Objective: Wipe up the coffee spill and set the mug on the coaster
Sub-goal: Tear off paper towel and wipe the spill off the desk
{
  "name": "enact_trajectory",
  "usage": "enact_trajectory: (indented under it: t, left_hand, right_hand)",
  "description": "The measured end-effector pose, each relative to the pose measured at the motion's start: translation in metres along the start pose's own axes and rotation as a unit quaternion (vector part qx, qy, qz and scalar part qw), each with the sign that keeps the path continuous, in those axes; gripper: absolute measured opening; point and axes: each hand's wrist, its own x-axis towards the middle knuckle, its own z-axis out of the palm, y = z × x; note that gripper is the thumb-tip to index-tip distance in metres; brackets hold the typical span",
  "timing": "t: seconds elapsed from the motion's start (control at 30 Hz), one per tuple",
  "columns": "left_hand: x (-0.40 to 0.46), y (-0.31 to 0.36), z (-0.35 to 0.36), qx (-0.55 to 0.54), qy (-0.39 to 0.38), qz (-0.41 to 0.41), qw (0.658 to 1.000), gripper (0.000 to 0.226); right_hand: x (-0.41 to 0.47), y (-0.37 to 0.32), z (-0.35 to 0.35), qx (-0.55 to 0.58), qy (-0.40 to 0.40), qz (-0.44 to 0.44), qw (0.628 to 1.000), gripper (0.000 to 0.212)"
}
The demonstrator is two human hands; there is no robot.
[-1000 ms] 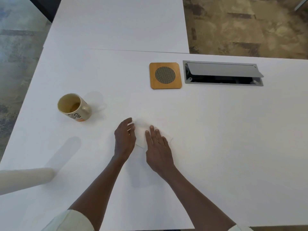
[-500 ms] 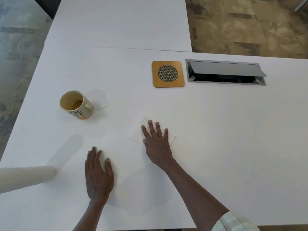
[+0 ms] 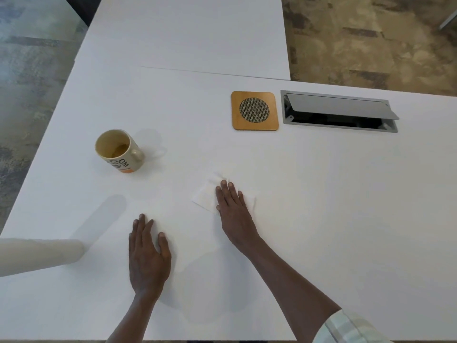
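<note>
A cream mug (image 3: 118, 151) with a dark pattern and an orange base stands upright at the left of the white table (image 3: 321, 194), a little brown liquid in its bottom. The square wooden coaster (image 3: 254, 111) with a round mesh centre lies at the back, far from the mug. My right hand (image 3: 232, 206) presses flat on a white paper napkin (image 3: 205, 196) in the middle of the table. My left hand (image 3: 148, 253) lies flat on the bare tabletop, nearer me, holding nothing. No spill is visible around the napkin.
A grey cable hatch (image 3: 338, 111) with its lid propped open sits just right of the coaster. A roll of paper towel (image 3: 39, 256) lies at the left edge near me. A second white table (image 3: 188, 33) adjoins at the back; carpet surrounds both.
My left hand left the napkin and moved back and left onto bare table. My right hand stayed pressed on the napkin, shifting slightly forward on it.
</note>
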Motion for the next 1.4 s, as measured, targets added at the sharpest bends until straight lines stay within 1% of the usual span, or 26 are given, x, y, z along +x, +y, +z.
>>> enact_trajectory:
  t: [0.13, 0.23, 0.37, 0.4, 0.47, 0.5, 0.57, 0.63, 0.7, 0.8, 0.83, 0.93, 0.97, 1.1, 1.23, 1.27, 1.33, 1.4]
  left_hand:
    - [0.000, 0.000, 0.001, 0.000, -0.004, -0.003, 1.000, 0.053]
    - [0.001, -0.002, 0.001, 0.001, -0.005, -0.006, 1.000, 0.053]
    - [-0.001, -0.003, 0.003, -0.004, -0.004, -0.009, 1.000, 0.052]
    - [-0.001, -0.003, 0.003, -0.004, -0.003, -0.011, 1.000, 0.052]
    - [0.000, -0.003, 0.003, -0.005, -0.002, -0.012, 1.000, 0.051]
    - [0.000, -0.003, 0.002, -0.006, -0.002, -0.012, 1.000, 0.051]
    - [0.000, -0.003, 0.002, -0.010, -0.001, -0.010, 1.000, 0.051]
    - [-0.001, -0.002, 0.002, -0.010, -0.001, -0.007, 1.000, 0.051]
    - [-0.001, -0.002, 0.001, -0.010, -0.001, -0.006, 1.000, 0.051]
    - [0.000, -0.001, 0.001, -0.013, -0.002, -0.009, 1.000, 0.052]
    - [0.000, -0.001, 0.001, -0.013, -0.001, -0.008, 1.000, 0.052]
    - [0.000, -0.002, 0.001, -0.013, 0.001, -0.002, 1.000, 0.052]
    - [0.000, -0.002, 0.001, -0.013, 0.002, -0.003, 1.000, 0.052]
    - [-0.001, -0.003, 0.001, -0.015, 0.003, -0.003, 1.000, 0.053]
    - [0.000, -0.004, 0.002, -0.018, 0.005, -0.002, 1.000, 0.052]
    - [-0.001, -0.003, 0.002, -0.018, 0.006, 0.000, 1.000, 0.052]
    - [-0.001, -0.003, 0.002, -0.018, 0.005, 0.000, 1.000, 0.052]
    - [-0.002, -0.002, 0.002, -0.017, 0.005, -0.002, 1.000, 0.053]
  right_hand:
    - [-0.017, -0.004, -0.001, 0.013, -0.004, -0.046, 0.999, 0.067]
    - [-0.022, -0.006, -0.006, 0.024, 0.004, -0.065, 0.998, 0.065]
    - [-0.019, -0.006, -0.021, 0.031, 0.017, -0.071, 0.997, 0.048]
    - [-0.019, -0.006, -0.023, 0.026, 0.035, -0.072, 0.996, 0.041]
    - [-0.019, -0.006, -0.024, 0.000, 0.095, -0.069, 0.993, 0.025]
    - [-0.020, -0.007, -0.024, -0.020, 0.119, -0.054, 0.991, 0.020]
    - [-0.021, -0.011, -0.024, -0.058, 0.133, 0.011, 0.989, 0.017]
    - [-0.022, -0.017, -0.024, -0.062, 0.129, 0.083, 0.986, 0.023]
    - [-0.022, -0.024, -0.025, -0.064, 0.117, 0.121, 0.984, 0.031]
    - [-0.019, -0.032, -0.026, -0.073, 0.099, 0.142, 0.982, 0.022]
    - [-0.018, -0.035, -0.025, -0.064, 0.092, 0.156, 0.981, 0.020]
    - [-0.018, -0.045, -0.019, -0.006, 0.102, 0.207, 0.973, 0.031]
    - [-0.019, -0.048, -0.018, 0.016, 0.107, 0.218, 0.970, 0.031]
    - [-0.023, -0.047, -0.011, 0.081, 0.118, 0.194, 0.971, 0.023]
    - [-0.023, -0.043, -0.009, 0.121, 0.158, 0.191, 0.961, 0.016]
    - [-0.023, -0.041, -0.009, 0.124, 0.170, 0.186, 0.960, 0.018]
    - [-0.021, -0.040, -0.011, 0.127, 0.186, 0.178, 0.958, 0.031]
    - [-0.020, -0.038, -0.012, 0.121, 0.180, 0.177, 0.960, 0.042]
